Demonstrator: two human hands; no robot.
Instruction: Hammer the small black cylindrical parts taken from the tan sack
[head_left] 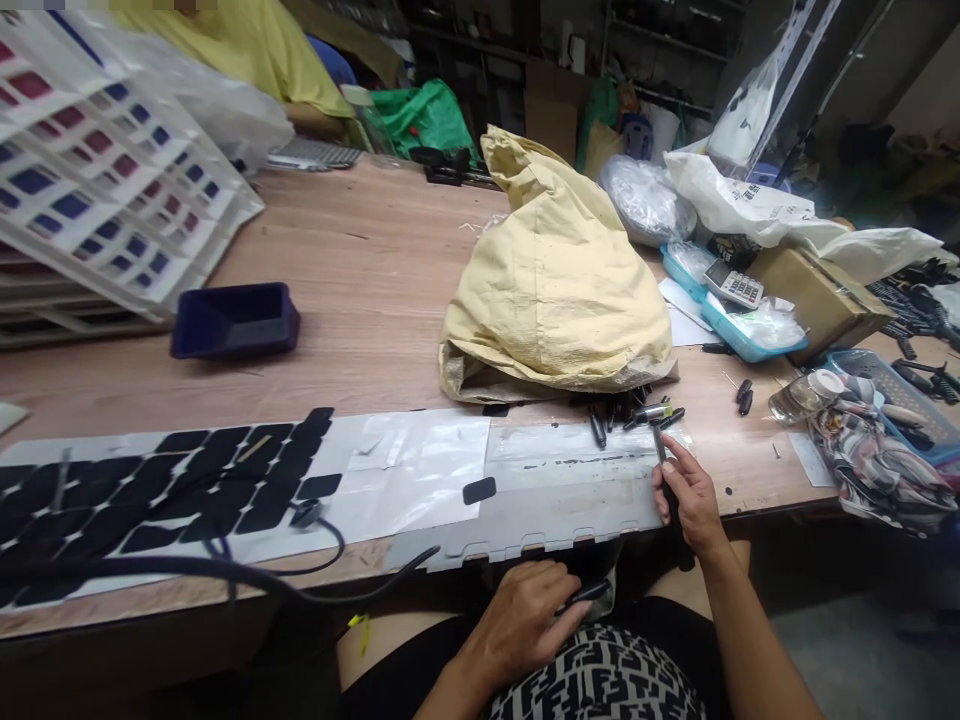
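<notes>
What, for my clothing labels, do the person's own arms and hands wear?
Both the left hand and the right hand are bare: no gloves, and no ring or watch that I can make out. The left forearm and right forearm are bare too, no sleeve in view.

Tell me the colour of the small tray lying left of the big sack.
Dark blue; the tray shows best in the head view.

Even overhead light on bench (360, 270), soft shadows; far shelves dim; wide-angle bending at edges; mild blur far right.
</notes>
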